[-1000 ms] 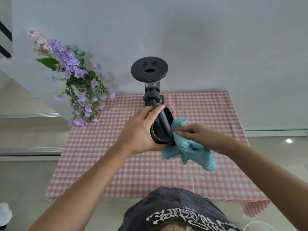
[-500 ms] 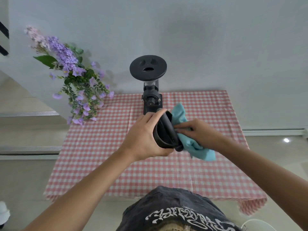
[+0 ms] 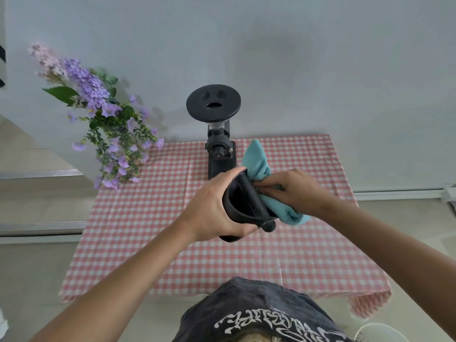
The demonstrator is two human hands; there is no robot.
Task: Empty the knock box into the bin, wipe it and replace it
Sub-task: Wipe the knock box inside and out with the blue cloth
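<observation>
**Box in left hand, cloth pressed in by right**

Left hand (image 3: 212, 211) is wrapped round the outside of the knock box (image 3: 243, 206), fingers curled over the far rim and thumb under the near wall. Box is lifted clear of the worktop (image 3: 148, 233), tipped on its side with the mouth facing right. Its knock bar runs across the mouth; one rounded end sticks out at the lower rim.

Right hand (image 3: 291, 191) is bunched on the cloth (image 3: 259, 161), fingertips pushing it against the box mouth just beside the bar. One cloth corner stands up past the box; the rest hangs below the right palm.

Room: the worktop under and in front of both hands is bare checked cover, open to the near edge and to the right edge. Grinder (image 3: 217, 134) stands right behind the box near the back edge, close to the cloth corner. Flowers (image 3: 106, 124) sit at the back left corner, well apart from the hands.

Hard to see: box interior is dark, can't tell whether it is clean. Right fingertips are partly buried in cloth. Box's far wall is hidden by the left fingers. A white rim (image 3: 377, 333) is cut off at the bottom right; can't tell what it is. Cover's near right corner droops over the edge.
</observation>
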